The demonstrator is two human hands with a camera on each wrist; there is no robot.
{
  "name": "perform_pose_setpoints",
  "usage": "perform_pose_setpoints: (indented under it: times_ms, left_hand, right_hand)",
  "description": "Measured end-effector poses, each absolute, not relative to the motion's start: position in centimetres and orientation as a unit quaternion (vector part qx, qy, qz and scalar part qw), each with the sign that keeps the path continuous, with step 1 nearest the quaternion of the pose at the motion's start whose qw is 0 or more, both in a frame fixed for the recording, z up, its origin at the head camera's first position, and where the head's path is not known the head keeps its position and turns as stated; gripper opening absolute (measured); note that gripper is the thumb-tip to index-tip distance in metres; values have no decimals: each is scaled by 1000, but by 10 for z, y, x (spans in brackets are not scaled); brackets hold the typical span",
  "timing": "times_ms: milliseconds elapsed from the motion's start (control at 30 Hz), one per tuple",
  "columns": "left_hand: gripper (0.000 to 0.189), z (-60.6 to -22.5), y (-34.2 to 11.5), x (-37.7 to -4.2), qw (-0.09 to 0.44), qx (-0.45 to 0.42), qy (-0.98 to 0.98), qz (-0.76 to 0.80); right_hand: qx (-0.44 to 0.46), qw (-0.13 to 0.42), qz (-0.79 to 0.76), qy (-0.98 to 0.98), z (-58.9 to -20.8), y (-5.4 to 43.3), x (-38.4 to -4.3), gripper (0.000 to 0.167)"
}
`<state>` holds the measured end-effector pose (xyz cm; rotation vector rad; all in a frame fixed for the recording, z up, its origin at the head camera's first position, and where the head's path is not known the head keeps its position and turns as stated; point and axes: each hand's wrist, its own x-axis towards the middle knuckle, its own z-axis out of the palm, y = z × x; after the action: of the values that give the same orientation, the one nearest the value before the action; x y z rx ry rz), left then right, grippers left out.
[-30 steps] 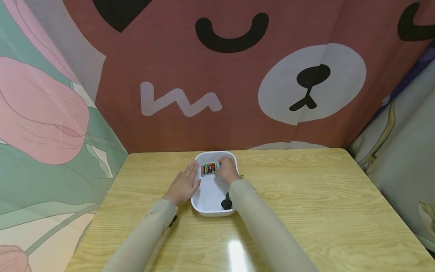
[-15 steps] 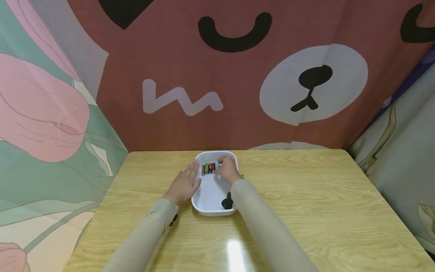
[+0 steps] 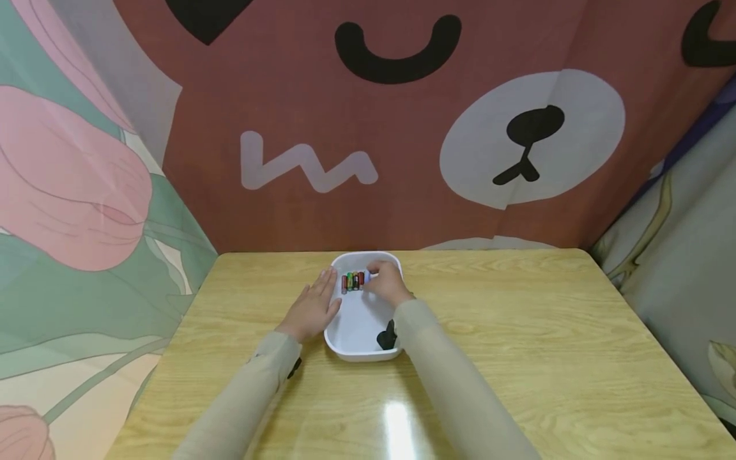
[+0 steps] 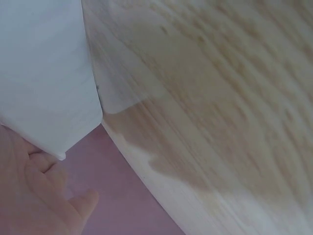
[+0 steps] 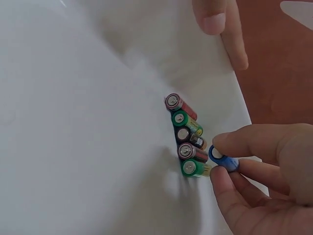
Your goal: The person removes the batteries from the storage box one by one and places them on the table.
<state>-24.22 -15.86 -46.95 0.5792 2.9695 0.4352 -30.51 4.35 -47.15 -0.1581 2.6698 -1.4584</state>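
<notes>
Between the thumb and fingers of my right hand [image 5: 266, 178], a blue battery [image 5: 224, 159] is pinched at the end of a row of batteries. The row holds several red, green and black batteries [image 5: 188, 132] lying side by side, also seen in the head view. They lie in a white tray [image 3: 358, 322], toward its far end. My left hand [image 3: 310, 308] rests with straight fingers against the tray's left rim. In the left wrist view, that hand's fingers [image 4: 46, 176] touch the tray's outer wall [image 4: 49, 73].
A black object [image 3: 386, 337] lies in the near right corner of the tray, partly hidden by the right sleeve. The wooden table [image 3: 517, 332] extends on both sides. A printed curtain [image 3: 402, 223] hangs behind the table's far edge.
My right hand has shifted slightly at the right end of the row, still pinching the blue battery. My left hand stays on the tray's rim. The head view has tilted a little.
</notes>
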Motion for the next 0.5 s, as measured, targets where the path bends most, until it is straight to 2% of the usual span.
perform_pose_setpoints:
  times_ms: [500]
  left_hand:
    - [69,-469,-158,-244,39,190,971,143]
  right_hand:
    - [-46,70,-500,862,-452,48,-299,48]
